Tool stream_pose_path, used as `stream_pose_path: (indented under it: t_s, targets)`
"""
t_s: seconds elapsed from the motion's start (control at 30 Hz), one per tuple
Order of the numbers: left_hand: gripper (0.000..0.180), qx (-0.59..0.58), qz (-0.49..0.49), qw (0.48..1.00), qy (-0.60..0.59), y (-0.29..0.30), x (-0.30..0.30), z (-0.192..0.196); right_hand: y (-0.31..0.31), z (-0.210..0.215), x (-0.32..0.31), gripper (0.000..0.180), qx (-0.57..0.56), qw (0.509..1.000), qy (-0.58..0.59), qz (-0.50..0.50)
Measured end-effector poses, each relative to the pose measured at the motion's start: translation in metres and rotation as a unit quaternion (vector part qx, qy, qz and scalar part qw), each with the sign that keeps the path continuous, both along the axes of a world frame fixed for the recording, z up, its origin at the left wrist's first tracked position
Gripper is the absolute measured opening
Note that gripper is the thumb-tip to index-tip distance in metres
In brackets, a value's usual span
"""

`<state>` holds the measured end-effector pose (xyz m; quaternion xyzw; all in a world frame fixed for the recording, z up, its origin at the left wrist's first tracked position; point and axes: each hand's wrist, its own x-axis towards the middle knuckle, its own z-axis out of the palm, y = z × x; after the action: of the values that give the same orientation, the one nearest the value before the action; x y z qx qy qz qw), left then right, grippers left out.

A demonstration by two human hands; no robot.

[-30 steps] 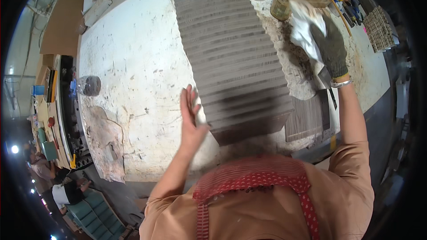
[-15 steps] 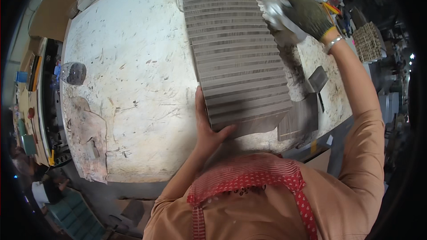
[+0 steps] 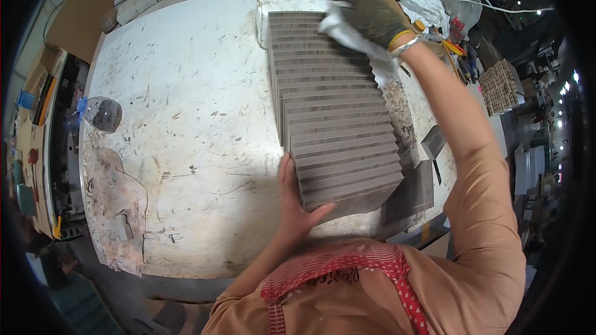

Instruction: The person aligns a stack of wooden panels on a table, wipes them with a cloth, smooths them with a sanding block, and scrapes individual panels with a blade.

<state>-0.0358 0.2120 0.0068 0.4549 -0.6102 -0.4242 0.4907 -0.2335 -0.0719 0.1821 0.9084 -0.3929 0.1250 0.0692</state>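
Observation:
A stack of grey wood-grain boards [image 3: 338, 118], fanned in overlapping steps, lies lengthwise on the white worktable. My bare left hand [image 3: 298, 208] grips its near left corner, fingers along the left side and thumb across the near edge. Over the far end of the stack is my right hand [image 3: 369, 18], in a dark knitted glove with a yellow cuff. Its fingers are closed on a crumpled white cloth [image 3: 344, 32], which meets the boards near their far right edge. Motion blurs the cloth a little.
The stained white tabletop [image 3: 192, 111] spreads to the left, with a clear plastic bottle [image 3: 104, 114] at its left edge. Right of the stack lie a small dark block [image 3: 433, 141] and a grey board [image 3: 410, 193]. A woven basket [image 3: 500, 87] stands beyond the table's right side.
My right hand has swept the cloth leftward from the stack's right edge onto its far end. My left hand still grips the near corner. The whole view has shifted slightly.

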Motion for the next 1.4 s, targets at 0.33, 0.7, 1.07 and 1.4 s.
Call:
stream_pose_path:
  t_s: [0.33, 0.7, 1.07, 1.4]
  targets:
    - [0.109, -0.022, 0.017, 0.999, -0.031, -0.009, -0.001, 0.013, 0.038, -0.013, -0.067, 0.045, 0.168, 0.967, -0.006, -0.193]
    - [0.100, 0.041, -0.005, 0.999, 0.011, -0.003, -0.004, 0.022, 0.198, -0.049, -0.107, 0.045, 0.178, 0.976, -0.122, -0.042]
    - [0.091, 0.024, 0.046, 0.997, -0.059, 0.001, -0.006, 0.034, 0.231, -0.056, -0.149, 0.049, 0.087, 0.992, -0.025, -0.083]
    - [0.090, 0.041, 0.047, 0.997, -0.047, 0.007, -0.008, 0.031, 0.219, -0.033, -0.247, 0.052, -0.098, 0.921, -0.168, -0.338]
